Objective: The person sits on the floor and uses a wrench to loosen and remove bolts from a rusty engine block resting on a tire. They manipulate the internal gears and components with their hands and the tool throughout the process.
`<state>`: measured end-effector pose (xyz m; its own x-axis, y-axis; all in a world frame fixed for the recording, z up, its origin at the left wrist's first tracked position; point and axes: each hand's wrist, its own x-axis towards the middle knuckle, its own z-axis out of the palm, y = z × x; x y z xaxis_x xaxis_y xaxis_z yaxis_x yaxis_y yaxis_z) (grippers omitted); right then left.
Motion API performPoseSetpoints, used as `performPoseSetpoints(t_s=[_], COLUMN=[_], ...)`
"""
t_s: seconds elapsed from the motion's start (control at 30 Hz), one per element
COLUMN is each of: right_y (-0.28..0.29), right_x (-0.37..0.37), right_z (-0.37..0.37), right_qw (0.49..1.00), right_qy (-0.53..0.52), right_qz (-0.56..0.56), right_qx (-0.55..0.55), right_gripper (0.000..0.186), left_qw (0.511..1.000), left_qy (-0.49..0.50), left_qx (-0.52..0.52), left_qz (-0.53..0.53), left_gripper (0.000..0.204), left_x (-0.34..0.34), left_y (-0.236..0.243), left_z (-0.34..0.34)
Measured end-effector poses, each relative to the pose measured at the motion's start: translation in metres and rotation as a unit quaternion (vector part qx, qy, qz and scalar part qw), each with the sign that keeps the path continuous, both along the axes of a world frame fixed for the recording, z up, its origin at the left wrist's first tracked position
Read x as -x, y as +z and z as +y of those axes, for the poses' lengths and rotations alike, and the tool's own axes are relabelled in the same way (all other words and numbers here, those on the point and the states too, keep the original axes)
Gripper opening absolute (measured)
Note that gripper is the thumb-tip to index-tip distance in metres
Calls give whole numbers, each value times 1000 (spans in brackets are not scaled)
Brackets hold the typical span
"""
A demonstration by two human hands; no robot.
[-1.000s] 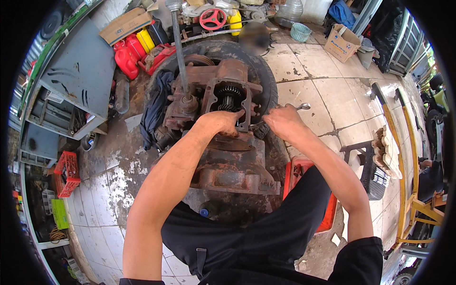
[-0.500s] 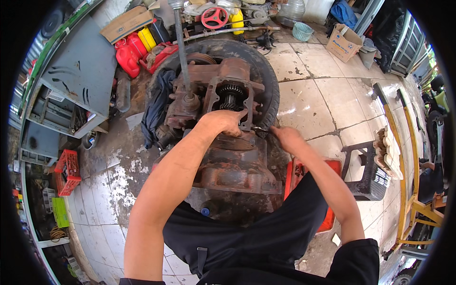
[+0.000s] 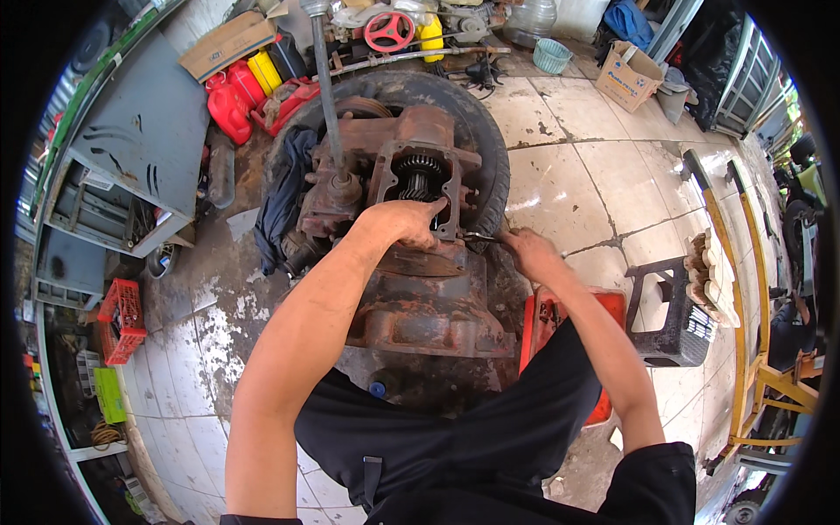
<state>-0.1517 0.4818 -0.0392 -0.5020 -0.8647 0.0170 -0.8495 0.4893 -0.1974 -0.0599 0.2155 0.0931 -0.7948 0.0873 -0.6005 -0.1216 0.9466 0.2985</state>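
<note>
A rusty reddish-brown gearbox housing point(image 3: 429, 319) lies in front of me, its far end against a large tyre point(image 3: 494, 131). Through the rectangular opening on its top, toothed gears point(image 3: 418, 175) show. My left hand point(image 3: 409, 225) grips the near edge of that opening, thumb along the rim and fingers curled, partly hidden. At the housing's right side, my right hand point(image 3: 530, 254) is closed on a slim metal wrench point(image 3: 478, 235), whose tip meets the housing just below the opening. A long gear lever point(image 3: 327, 96) rises from the housing's left part.
Dark cloth point(image 3: 284, 206) hangs left of the housing. A red tray point(image 3: 604, 398) sits by my right knee, with a black plastic stool point(image 3: 669, 319) beyond it. Grey metal cabinets point(image 3: 131, 122) stand left; red jerrycans point(image 3: 229, 109) and a cardboard box point(image 3: 628, 77) lie farther back.
The whole view has shifted slightly. My right hand has turned a little at the wrench, and more of its shaft shows. My left hand keeps its place on the housing.
</note>
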Motion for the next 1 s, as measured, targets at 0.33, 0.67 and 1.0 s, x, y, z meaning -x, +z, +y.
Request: performPoseSetpoints(t_s=[0.33, 0.67, 1.0], right_y=[93, 84, -43], right_x=[5, 3, -13], right_z=[-36, -50, -23], right_qw=[986, 982, 1000], right_qy=[75, 88, -19], right_qz=[109, 99, -21], right_qx=[-102, -132, -3], right_gripper=[29, 25, 60], left_qw=[1000, 1000, 1000], left_qy=[12, 5, 10], left_qx=[-7, 0, -9], left_qz=[-12, -9, -15], left_gripper=[97, 97, 98], left_x=[4, 2, 2], left_y=[-3, 2, 6], left_z=[1, 2, 5])
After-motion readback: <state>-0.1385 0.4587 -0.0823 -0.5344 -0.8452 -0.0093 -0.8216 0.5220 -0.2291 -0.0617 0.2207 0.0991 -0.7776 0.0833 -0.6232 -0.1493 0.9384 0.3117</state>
